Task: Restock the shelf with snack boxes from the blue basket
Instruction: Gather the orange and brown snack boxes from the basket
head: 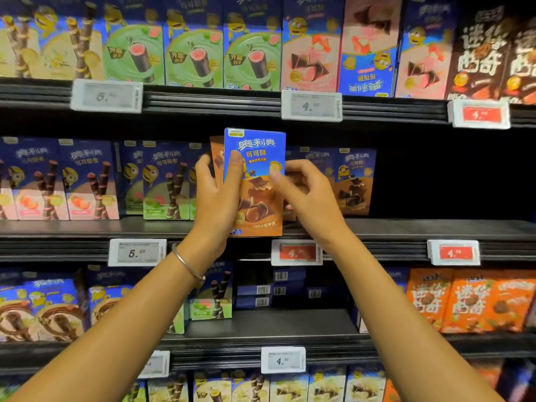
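I have the snack box (258, 198) upright in front of the middle shelf (406, 227). Its long axis is vertical and its printed face is towards me. Its bottom edge sits at the shelf's near lip; whether it rests there I cannot tell.

My left hand (216, 195) is clamped on its left edge, thumb across the front and fingers behind. My right hand (307, 192) pinches the right edge, thumb on the front. A second box (217, 153) seems tucked behind on the left.

The slot I judge I want lies straight behind, farther in, between the green boxes (165, 181) on the left and the matching boxes (355, 181) on the right. Neither hand is nearer.

The box is blue on top and caramel brown below, with chocolate rolls pictured. The blue basket is out of view.
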{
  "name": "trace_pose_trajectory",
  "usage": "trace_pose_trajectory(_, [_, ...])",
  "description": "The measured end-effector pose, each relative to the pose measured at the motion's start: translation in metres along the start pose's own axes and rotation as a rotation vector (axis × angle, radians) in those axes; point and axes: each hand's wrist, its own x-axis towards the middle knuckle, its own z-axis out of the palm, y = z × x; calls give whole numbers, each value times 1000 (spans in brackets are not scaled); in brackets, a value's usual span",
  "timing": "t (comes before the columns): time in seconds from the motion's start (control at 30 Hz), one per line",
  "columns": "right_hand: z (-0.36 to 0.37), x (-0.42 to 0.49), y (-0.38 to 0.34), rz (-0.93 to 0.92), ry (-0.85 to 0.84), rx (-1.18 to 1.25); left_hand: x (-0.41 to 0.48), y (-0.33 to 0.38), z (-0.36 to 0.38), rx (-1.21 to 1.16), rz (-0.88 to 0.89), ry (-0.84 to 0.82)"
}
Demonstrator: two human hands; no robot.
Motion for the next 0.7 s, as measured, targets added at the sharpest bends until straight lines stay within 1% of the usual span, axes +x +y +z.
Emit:
trace_pose_trajectory(0.1, [-8, -5, -3, -10, -20, -93, -5, -3, 17, -28, -11, -24])
trace_pose_trajectory(0.2, [-31, -4, 2, 43, 3, -49, -4, -4, 27, -49, -48, -66])
trace_pose_trajectory(0.27, [-49, -3, 7, 73, 35, -22, -1, -4, 32, 16, -32, -30])
trace_pose_trajectory(0.4, [-90, 5, 22, 134, 156, 30, 9, -8, 32, 132, 85, 101])
trace_pose_trajectory(0.57, [-122, 21, 48, 171, 264, -114, 11, -9, 33, 190, 136, 146])
trace_pose_trajectory(0.7, [-120, 32, 70, 221, 258, -264, 6, -8, 34, 170, 122, 133])
